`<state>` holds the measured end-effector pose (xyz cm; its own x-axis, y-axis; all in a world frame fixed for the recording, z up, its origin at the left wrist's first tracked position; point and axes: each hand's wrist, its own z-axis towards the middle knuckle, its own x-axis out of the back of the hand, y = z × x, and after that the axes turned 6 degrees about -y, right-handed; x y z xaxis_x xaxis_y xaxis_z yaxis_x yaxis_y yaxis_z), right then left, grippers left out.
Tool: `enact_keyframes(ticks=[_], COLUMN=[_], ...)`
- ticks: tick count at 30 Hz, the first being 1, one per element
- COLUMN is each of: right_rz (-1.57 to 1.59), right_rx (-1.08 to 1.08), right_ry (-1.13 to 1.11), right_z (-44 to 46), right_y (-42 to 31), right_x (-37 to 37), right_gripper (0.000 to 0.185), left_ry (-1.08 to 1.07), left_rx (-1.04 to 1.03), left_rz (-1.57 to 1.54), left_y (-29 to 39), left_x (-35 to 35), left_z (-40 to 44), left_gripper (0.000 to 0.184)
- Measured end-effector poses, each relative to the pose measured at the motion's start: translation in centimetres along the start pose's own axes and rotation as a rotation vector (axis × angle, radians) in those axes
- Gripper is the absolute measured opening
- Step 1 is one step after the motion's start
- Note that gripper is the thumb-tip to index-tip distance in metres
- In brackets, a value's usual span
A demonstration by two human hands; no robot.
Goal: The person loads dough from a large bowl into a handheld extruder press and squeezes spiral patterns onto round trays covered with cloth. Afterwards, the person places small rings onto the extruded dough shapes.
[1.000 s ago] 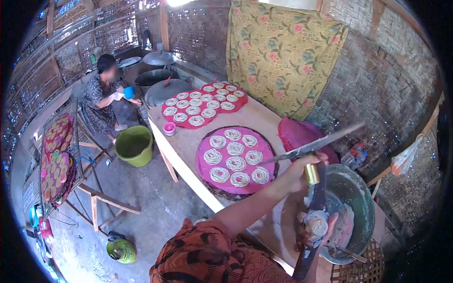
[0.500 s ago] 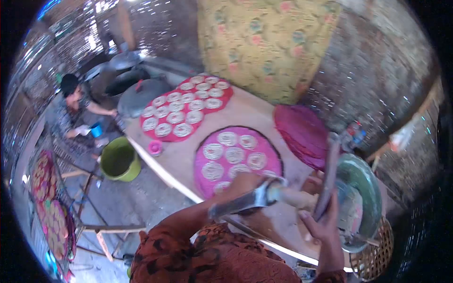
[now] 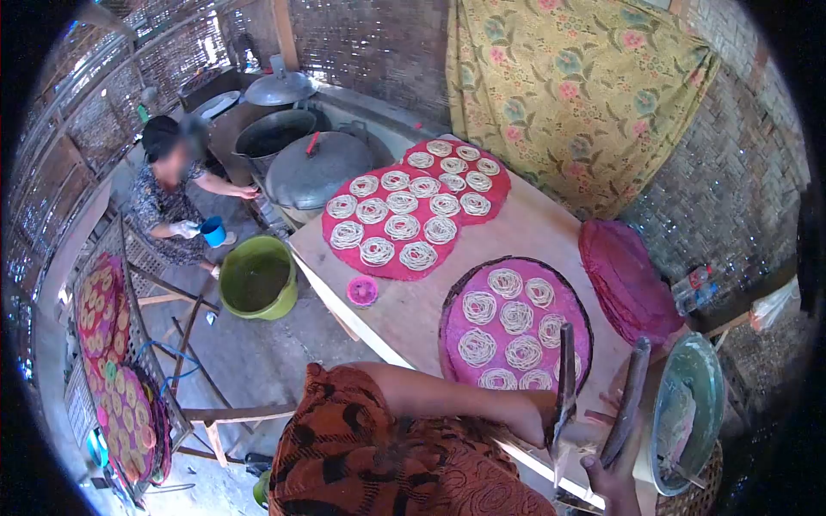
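Note:
My left hand point(image 3: 547, 420) is closed round a dark wooden bar point(image 3: 565, 378), low over the table's front edge; the bar hides part of the fingers. Close by on the right, my right hand point(image 3: 613, 483) holds a second, curved wooden piece point(image 3: 626, 402), thumb in front and fingertips showing behind it. What lies between the two pieces is too unclear to tell. Behind my hands, a round tray with a pink sheet point(image 3: 538, 320) bears several coils of pale noodle-like strands. A green basin point(image 3: 711, 378) with pale paste inside stands right of my right hand.
Red sheets with more coils point(image 3: 391, 245) lie farther back on the table point(image 3: 525, 228). Folded magenta sheets point(image 3: 624, 284) and a plastic bottle point(image 3: 693, 279) are at the right. A person point(image 3: 168, 193) holds a blue cup point(image 3: 212, 230) near lidded pots point(image 3: 314, 172) and a green bucket point(image 3: 258, 277).
The view has shifted. The wooden pieces, earlier crossed, now stand side by side, and my left hand has come down beside my right. The co-worker's cup has moved lower.

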<state>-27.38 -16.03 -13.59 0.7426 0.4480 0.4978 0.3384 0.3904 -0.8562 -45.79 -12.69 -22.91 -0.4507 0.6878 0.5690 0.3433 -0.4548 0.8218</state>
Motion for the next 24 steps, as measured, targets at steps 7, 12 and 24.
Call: enact_keyframes(ticks=[7,12,24], right_rz=[0.943,1.594,1.776], right_rx=[-0.311,-0.117,-0.025], right_ry=[-0.284,-0.407,-0.665], right_z=[-6.4,-7.3,0.4], right_y=[8.4,11.0,15.1], right_x=[5.0,1.3,1.3], right_gripper=[0.118,0.118,0.118], left_ry=[-0.312,-0.217,0.064], left_rx=[0.135,0.031,-0.632], left_rz=[-0.333,-0.174,-1.178], left_y=[-0.2,-1.0,0.7], left_x=[2.1,4.4,18.0], left_z=[0.9,1.9,11.1], left_gripper=[0.049,0.068,0.095])
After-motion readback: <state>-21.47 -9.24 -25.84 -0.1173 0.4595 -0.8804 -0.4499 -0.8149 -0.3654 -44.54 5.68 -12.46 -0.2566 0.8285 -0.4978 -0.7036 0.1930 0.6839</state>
